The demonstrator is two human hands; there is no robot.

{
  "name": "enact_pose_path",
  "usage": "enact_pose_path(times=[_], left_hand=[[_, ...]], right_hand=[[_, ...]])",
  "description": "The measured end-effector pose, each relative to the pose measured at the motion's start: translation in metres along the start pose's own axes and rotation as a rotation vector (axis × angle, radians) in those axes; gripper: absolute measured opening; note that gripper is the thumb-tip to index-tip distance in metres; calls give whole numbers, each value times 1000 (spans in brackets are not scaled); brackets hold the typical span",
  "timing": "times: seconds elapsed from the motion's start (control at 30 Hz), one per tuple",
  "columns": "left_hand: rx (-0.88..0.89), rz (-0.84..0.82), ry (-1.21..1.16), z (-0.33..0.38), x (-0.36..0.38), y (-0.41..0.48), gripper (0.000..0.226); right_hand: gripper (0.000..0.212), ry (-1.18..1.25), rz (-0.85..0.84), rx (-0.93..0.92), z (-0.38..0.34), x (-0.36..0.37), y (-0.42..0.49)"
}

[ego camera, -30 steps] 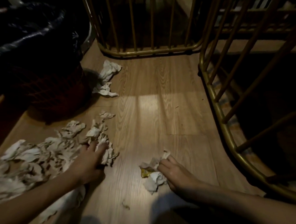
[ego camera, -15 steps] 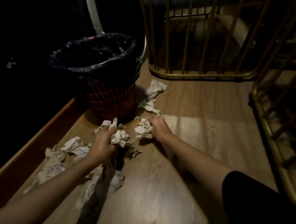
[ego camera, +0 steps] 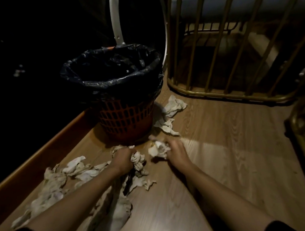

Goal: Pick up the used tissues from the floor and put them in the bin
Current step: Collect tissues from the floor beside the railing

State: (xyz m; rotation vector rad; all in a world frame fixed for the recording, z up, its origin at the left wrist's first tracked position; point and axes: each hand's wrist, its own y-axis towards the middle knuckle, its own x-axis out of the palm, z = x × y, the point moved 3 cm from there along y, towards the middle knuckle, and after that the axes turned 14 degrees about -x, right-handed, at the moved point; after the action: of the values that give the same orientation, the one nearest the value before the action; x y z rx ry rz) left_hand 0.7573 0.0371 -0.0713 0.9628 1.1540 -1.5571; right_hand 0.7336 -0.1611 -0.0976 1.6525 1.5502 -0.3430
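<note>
A red lattice bin (ego camera: 126, 119) lined with a black bag (ego camera: 112, 77) stands on the wooden floor ahead of me. My left hand (ego camera: 123, 159) is closed around a wad of crumpled tissues (ego camera: 137, 160) just in front of the bin's base. My right hand (ego camera: 175, 151) grips another bundle of tissues (ego camera: 157, 149), with something yellow tucked in it. Several loose tissues (ego camera: 67, 175) lie scattered on the floor to my lower left. Two more tissues (ego camera: 172, 107) lie to the right of the bin.
A gold-coloured metal railing (ego camera: 216, 94) curves along the back right, with another section (ego camera: 303, 141) at the far right. A wooden skirting board (ego camera: 37, 154) edges the floor on the left. A white curved bar (ego camera: 115, 21) rises behind the bin.
Both hands gathered tissues off the floor and closed on them, then carried them toward the bin. My view has lifted, so the bin now sits in the middle.
</note>
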Motion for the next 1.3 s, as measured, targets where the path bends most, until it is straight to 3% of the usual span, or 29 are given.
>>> enact_pose_path(times=[0.07,0.13,0.3,0.43,0.5,0.6,0.77,0.83,0.97,1.2,1.3], left_hand=[[21,72,-113,9,-2,13,26],[50,142,-177,26,-3,25,33],[166,205,-255,70,3,49,33],[283,214,-279,87,19,41,21],[400,171,-263,93,37,27,33],[397,100,-130,95,59,14,53],[401,89,-95,94,62,13,61],[395,58,-92,92,61,15,60],[411,23,-67,84,52,8,63],[480,70,-90,56,24,-46,70],[524,162,-125,53,-8,-71,69]], right_hand=[[43,-60,85,21,18,-13,33],[55,-114,46,49,32,-17,70],[38,-238,-207,86,63,18,96],[28,-207,-178,0,68,26,76],[33,-222,-92,-7,77,11,90],[34,-326,-3,-6,94,-20,129],[38,-292,-321,150,125,-20,170],[30,-216,-218,149,127,-12,158],[13,-194,-9,-23,107,-5,108],[8,-104,-35,-29,49,-25,23],[19,-33,42,-9,8,-50,5]])
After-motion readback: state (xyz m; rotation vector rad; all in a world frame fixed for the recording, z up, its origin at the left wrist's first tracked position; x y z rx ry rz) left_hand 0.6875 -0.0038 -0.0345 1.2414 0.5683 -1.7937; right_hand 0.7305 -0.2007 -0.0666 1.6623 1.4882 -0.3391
